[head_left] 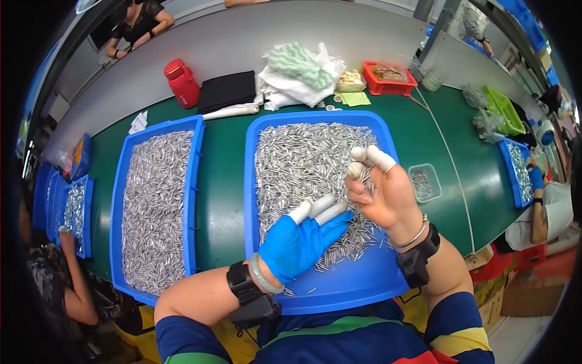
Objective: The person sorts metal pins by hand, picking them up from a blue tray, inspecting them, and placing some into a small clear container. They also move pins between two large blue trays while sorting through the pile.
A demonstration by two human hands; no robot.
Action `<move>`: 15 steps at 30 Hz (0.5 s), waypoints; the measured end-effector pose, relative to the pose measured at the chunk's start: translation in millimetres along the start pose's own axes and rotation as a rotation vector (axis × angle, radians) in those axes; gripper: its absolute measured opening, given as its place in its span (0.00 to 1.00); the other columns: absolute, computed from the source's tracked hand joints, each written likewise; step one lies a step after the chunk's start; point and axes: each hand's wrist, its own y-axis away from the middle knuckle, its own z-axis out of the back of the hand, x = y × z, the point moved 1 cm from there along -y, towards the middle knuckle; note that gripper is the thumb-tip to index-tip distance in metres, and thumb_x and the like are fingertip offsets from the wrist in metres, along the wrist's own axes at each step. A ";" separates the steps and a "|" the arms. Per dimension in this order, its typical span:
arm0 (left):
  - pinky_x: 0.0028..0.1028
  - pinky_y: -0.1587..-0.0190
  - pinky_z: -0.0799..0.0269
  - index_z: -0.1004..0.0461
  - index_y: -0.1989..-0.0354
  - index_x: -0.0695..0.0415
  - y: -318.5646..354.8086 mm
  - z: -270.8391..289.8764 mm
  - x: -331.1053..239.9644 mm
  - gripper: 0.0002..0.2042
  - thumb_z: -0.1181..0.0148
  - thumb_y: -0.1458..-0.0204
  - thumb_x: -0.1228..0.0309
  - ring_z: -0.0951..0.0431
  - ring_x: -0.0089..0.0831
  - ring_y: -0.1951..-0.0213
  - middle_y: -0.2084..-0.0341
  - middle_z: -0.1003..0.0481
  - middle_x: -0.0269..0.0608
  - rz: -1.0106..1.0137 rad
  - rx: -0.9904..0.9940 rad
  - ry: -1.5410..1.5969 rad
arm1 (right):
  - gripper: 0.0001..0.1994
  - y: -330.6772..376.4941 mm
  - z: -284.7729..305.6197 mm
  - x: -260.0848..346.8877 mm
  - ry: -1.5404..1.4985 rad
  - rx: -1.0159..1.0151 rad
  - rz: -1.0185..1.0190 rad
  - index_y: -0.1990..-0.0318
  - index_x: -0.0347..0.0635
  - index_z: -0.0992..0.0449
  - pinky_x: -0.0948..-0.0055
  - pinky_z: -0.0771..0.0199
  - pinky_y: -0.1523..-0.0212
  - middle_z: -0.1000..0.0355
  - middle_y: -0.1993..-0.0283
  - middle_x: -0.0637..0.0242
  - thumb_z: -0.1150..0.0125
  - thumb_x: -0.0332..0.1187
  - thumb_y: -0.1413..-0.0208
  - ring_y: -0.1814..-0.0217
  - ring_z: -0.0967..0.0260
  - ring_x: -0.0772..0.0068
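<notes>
A blue tray (339, 285) in front of me is filled with several small silver metal pins (303, 164). My left hand (300, 239), in a blue glove with white finger cots, lies flat on the pins at the tray's near side, fingers spread. My right hand (379, 191) is bare with white finger cots and is raised over the tray's right part. Its fingers pinch a few of the pins (362, 173). Both wrists carry black bands.
A second blue tray (193, 200) of pins lies to the left on the green table (221, 200). A small clear box (424, 182) of pins sits to the right. Red jar (182, 83), black pouch, cloths and red basket (388, 79) stand behind. Other people work at both sides.
</notes>
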 end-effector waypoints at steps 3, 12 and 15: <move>0.38 0.41 0.46 0.48 0.44 0.67 -3.2 -0.5 0.2 0.22 0.67 0.41 0.63 0.42 0.43 0.44 0.47 0.42 0.56 0.037 0.059 0.127 | 0.16 -11.5 -16.7 -22.9 0.041 -0.054 0.012 0.61 0.40 0.30 0.75 0.38 0.75 0.31 0.70 0.61 0.60 0.41 0.42 0.73 0.39 0.70; 0.38 0.41 0.44 0.42 0.50 0.64 -11.1 5.6 -8.0 0.17 0.69 0.41 0.66 0.40 0.40 0.45 0.49 0.40 0.50 -0.030 0.029 0.256 | 0.21 -17.7 -11.9 -33.8 -0.013 0.052 0.052 0.61 0.36 0.30 0.58 0.37 0.55 0.29 0.65 0.56 0.63 0.46 0.42 0.60 0.33 0.55; 0.39 0.40 0.45 0.44 0.48 0.65 -9.7 1.1 -9.4 0.17 0.68 0.41 0.67 0.39 0.40 0.45 0.49 0.40 0.49 -0.006 0.014 0.196 | 0.23 -17.4 -10.1 -29.8 -0.055 0.068 0.052 0.60 0.35 0.30 0.56 0.40 0.49 0.29 0.64 0.55 0.64 0.47 0.42 0.56 0.34 0.53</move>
